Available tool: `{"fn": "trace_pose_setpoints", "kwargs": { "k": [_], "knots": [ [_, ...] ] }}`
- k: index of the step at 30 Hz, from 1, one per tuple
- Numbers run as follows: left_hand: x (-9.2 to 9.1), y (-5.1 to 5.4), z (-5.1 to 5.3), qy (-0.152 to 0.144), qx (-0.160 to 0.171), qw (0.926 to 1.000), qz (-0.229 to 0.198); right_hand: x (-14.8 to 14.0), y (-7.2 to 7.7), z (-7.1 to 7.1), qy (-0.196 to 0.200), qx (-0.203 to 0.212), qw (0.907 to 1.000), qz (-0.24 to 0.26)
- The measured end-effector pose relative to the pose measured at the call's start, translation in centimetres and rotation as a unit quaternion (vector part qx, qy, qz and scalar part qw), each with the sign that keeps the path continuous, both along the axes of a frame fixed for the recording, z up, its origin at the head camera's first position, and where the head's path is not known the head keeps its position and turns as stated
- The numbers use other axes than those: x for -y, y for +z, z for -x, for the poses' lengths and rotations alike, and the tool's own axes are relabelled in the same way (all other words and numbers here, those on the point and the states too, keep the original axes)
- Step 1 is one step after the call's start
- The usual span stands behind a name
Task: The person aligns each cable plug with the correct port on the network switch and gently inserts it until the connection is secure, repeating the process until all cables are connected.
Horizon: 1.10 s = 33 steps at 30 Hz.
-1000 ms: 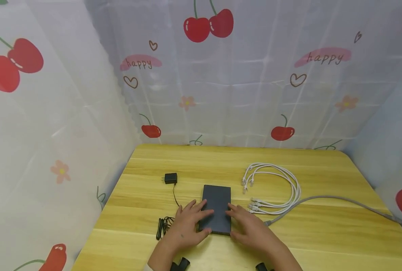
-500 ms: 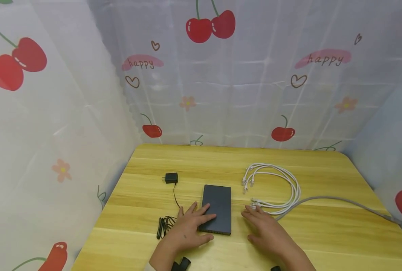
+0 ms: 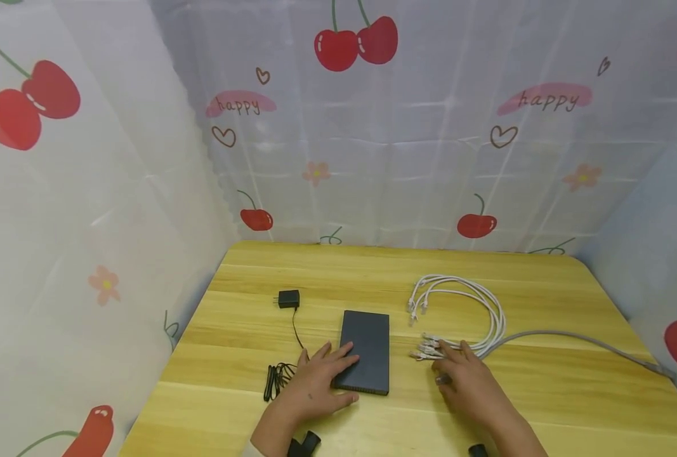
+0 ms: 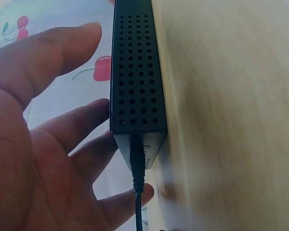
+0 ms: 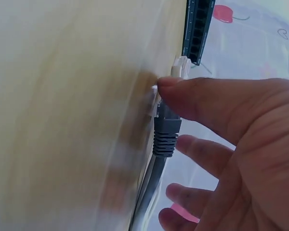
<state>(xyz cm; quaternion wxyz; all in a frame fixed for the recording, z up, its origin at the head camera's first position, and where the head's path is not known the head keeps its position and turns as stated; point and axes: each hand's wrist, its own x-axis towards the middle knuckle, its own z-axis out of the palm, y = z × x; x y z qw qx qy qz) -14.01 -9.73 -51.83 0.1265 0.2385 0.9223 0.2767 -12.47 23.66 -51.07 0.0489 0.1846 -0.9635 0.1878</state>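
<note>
A flat black network switch (image 3: pixel 367 349) with a perforated side lies mid-table. My left hand (image 3: pixel 318 387) rests at its left edge with spread fingers, some fingertips on its top. In the left wrist view a thin black power plug (image 4: pixel 137 168) sits in the switch's end. To the right, my right hand (image 3: pixel 469 384) pinches the plug end of a grey network cable (image 5: pixel 166 137) between thumb and index finger, close to the tabletop. Just beyond that hand lie the clear plugs of several white network cables (image 3: pixel 495 311), looped on the table.
A black power adapter (image 3: pixel 289 299) stands at the back left, its cord leading to a bundled coil (image 3: pixel 278 381) beside my left hand. The grey cable runs to the table's right edge. Curtains with cherry prints (image 3: pixel 349 158) enclose the wooden table (image 3: pixel 338 273).
My right hand has left the switch's right side, moved right and taken hold of the grey cable's plug. The left hand has stayed nearly still on the switch.
</note>
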Motion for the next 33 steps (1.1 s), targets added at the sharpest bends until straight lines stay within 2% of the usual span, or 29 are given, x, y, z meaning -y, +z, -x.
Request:
{"fn": "trace_pose_setpoints", "kwargs": {
  "k": [11, 17, 24, 30, 33],
  "knots": [
    [0.0, -0.3, 0.0, -0.009, 0.004, 0.9999, -0.007, -1.0, -0.6, 0.7, -0.012, 0.025, 0.9995, 0.012],
    [0.0, -0.1, 0.0, -0.003, 0.010, 0.9999, -0.008, -1.0, -0.4, 0.9, -0.004, 0.022, 0.9994, 0.027],
    [0.0, -0.1, -0.1, -0.005, -0.005, 0.9999, -0.010, -0.4, -0.4, 1.0, 0.016, -0.013, 0.9985, 0.050],
    [0.0, 0.1, -0.1, -0.004, -0.004, 0.9998, -0.018, 0.2, -0.8, 1.5, 0.047, -0.075, 0.9941, 0.062],
    [0.0, 0.0, -0.1, -0.001, -0.004, 0.9999, -0.015, 0.5, -0.8, 1.6, 0.046, -0.090, 0.9930, 0.061]
  ]
}}
